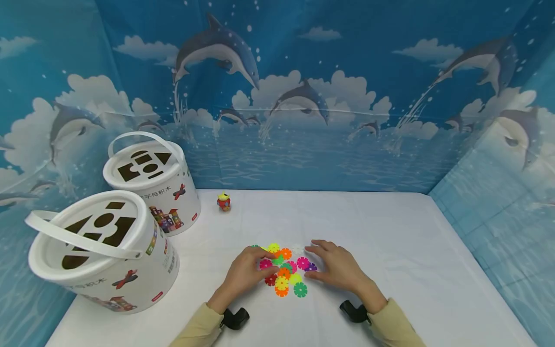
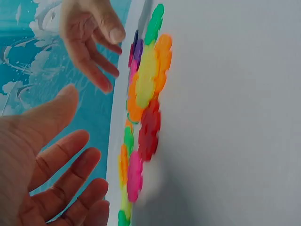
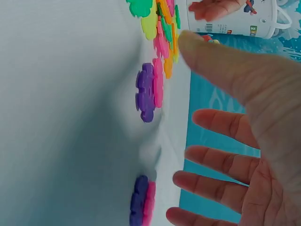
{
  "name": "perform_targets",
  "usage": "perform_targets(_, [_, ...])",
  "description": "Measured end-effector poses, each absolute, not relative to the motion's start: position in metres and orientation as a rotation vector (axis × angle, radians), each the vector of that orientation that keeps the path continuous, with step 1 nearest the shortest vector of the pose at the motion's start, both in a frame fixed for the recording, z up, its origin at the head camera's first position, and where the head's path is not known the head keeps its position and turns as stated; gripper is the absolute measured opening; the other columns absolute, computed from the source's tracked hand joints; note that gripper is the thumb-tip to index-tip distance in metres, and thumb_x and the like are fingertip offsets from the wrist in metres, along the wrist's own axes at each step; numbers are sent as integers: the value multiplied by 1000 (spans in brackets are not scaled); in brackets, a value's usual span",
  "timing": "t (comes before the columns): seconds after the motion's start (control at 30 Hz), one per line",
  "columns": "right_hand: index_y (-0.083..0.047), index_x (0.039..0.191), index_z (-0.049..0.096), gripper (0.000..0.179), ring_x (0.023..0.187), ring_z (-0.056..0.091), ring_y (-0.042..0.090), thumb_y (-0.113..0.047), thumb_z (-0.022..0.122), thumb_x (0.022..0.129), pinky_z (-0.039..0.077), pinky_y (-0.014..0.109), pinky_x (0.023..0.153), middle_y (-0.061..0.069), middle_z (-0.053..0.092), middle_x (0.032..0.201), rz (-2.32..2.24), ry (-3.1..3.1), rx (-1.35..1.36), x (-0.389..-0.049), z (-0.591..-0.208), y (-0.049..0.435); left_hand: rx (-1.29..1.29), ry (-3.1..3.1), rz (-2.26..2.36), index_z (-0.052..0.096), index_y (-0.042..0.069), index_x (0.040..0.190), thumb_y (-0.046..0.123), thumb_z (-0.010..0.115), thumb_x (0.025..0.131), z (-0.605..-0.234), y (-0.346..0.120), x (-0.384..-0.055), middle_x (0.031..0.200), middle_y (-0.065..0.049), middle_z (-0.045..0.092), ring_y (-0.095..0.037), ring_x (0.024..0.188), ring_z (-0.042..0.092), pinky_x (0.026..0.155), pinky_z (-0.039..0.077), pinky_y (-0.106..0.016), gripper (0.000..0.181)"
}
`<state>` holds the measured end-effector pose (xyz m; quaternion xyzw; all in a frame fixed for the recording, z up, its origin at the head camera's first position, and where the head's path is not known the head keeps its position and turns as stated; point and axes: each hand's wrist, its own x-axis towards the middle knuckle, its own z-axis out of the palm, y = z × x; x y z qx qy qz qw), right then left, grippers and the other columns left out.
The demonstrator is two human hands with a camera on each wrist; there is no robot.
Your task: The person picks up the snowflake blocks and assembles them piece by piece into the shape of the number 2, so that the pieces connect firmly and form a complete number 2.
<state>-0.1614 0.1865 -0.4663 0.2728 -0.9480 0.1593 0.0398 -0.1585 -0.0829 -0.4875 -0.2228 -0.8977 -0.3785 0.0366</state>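
Note:
A loose heap of notched plastic snowflake discs (image 1: 282,283) in orange, yellow, green, pink, red and purple lies on the white table. My left hand (image 1: 244,271) is at the heap's left side, thumb and fingers apart, holding nothing. On the other side, my right hand (image 1: 340,270) hovers near a purple disc (image 3: 147,92) and a pink one, also holding nothing. Its fingers are spread and relaxed in the right wrist view. A red disc (image 2: 149,129) lies closest to the left hand's side in the left wrist view. Some discs overlap and partly hide others.
Two white lidded buckets (image 1: 104,279) with carry handles and shape-cut lids stand at the left, one behind the other. A small red and yellow toy figure (image 1: 223,202) sits near the table's back edge. Behind hangs a blue dolphin-print cloth (image 1: 277,144).

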Motion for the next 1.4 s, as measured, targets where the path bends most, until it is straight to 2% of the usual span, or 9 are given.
perform_targets(0.23, [-11, 107, 69, 45, 94, 55, 21, -39, 81, 73, 44, 44, 79, 2, 59, 101, 545, -2880, 864, -169, -474, 180, -693, -2844, -1071, 74, 21, 88, 52, 81, 67, -494, -72, -154, 90, 12, 61, -11, 90, 53, 75, 49, -29, 38])
perform_targets(0.47, [-15, 95, 67, 34, 81, 50, 14, -36, 82, 73, 41, 38, 74, -5, 54, 87, 650, -2909, 852, -174, -482, 175, -705, -2895, -1009, 67, 25, 78, 53, 85, 59, -501, -66, -153, 82, 14, 54, -8, 81, 47, 64, 44, -23, 39])
perform_targets(0.7, [-15, 87, 64, 30, 74, 47, 12, -32, 84, 71, 41, 36, 71, -7, 51, 79, 684, -2939, 748, -180, -482, 171, -728, -2927, -1009, 62, 23, 77, 51, 85, 61, -501, -63, -155, 78, 13, 49, -8, 76, 43, 60, 40, -22, 39])
perform_targets(0.97, [-16, 85, 63, 27, 70, 46, 12, -25, 84, 72, 44, 29, 64, -7, 53, 75, 904, -2970, 714, -182, -482, 170, -755, -2885, -1143, 58, 22, 77, 45, 85, 64, -503, -65, -158, 71, 14, 52, -4, 68, 46, 60, 40, -20, 38])
perform_targets(1.17, [-12, 93, 65, 28, 68, 47, 14, -18, 84, 73, 42, 25, 60, -5, 53, 77, 1013, -2932, 717, -181, -481, 172, -786, -2842, -1394, 58, 17, 76, 33, 85, 69, -501, -68, -162, 65, 11, 53, -3, 55, 47, 53, 41, -20, 33])
perform_targets(1.4, [-14, 87, 67, 14, 65, 46, 12, -14, 78, 79, 42, 24, 57, -7, 49, 73, 1067, -2929, 725, -182, -480, 175, -694, -2775, -1569, 63, 14, 76, 28, 85, 70, -493, -72, -169, 66, 9, 57, -6, 57, 53, 55, 47, -23, 27])
